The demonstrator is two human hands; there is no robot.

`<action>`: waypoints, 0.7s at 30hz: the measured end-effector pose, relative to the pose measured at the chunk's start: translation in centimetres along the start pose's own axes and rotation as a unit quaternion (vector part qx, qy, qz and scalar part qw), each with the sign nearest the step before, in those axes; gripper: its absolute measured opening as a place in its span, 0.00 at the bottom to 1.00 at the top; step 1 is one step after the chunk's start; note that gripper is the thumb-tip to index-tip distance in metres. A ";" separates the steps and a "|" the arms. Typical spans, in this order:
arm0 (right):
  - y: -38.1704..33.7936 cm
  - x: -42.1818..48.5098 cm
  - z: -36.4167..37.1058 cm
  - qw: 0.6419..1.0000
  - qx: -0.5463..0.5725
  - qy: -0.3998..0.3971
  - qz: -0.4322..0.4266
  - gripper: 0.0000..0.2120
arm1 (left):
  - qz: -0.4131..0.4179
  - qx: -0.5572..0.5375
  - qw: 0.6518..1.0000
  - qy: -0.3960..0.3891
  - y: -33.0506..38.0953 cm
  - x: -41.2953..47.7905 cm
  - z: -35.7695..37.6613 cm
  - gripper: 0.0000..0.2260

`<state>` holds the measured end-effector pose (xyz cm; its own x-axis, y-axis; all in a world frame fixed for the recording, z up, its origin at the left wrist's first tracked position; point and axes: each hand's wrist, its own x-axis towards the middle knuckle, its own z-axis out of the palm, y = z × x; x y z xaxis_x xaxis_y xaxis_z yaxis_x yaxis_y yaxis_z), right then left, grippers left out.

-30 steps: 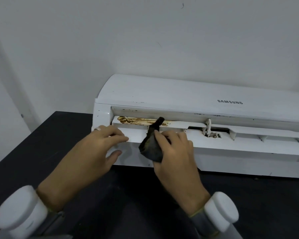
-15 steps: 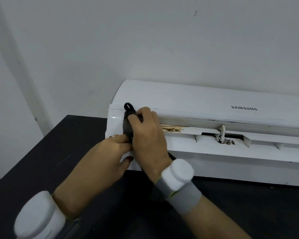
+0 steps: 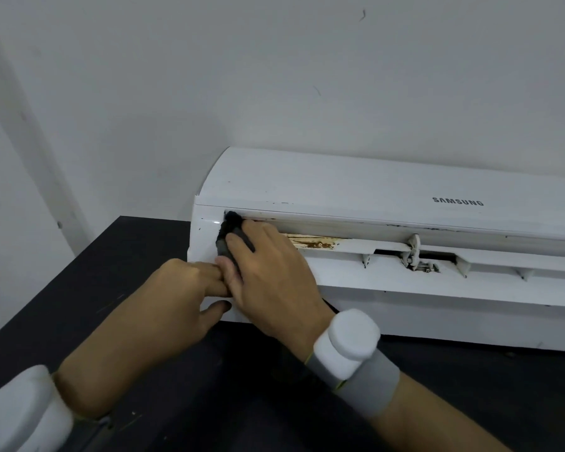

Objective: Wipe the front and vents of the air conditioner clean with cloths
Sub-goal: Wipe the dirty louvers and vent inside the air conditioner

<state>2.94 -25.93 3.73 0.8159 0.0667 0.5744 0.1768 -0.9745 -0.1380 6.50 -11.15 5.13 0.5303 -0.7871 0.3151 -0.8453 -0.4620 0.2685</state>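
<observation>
A black table (image 3: 79,272) stretches out in front of you, its top marked by faint pale scuffs (image 3: 110,305) toward your left. Behind it stands a plain white wall (image 3: 274,76). It carries a short dark scratch (image 3: 362,15) high up and a second scratch (image 3: 317,90) lower down. On your left, a pale slanting strip (image 3: 36,141) runs down toward the table's far corner, with a small dark spot (image 3: 59,225) beside it.

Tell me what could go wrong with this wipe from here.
1. The brown grime on the vent flap looks thick. The small bunched dark cloth in the right hand may smear it rather than lift it.
2. The hinge clip mid-vent looks out of place, so hard pressure there might dislodge it.
</observation>
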 end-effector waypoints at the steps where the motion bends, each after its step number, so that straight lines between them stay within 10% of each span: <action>1: 0.0 0.1 0.2 1.000 -0.007 0.011 -0.005 0.17 | 0.002 0.003 1.000 -0.005 0.0 -0.1 -0.1 0.11; 21: 8.5 -5.6 -4.2 0.980 -0.101 0.135 0.106 0.06 | -0.060 0.034 0.997 -0.027 1.1 -0.5 0.1 0.09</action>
<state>-2.43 -35.51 2.68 0.6424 -0.1750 0.7461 -0.1162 -0.9846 -0.1309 5.36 -11.34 5.14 0.6253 -0.7445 0.2340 -0.7793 -0.5795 0.2384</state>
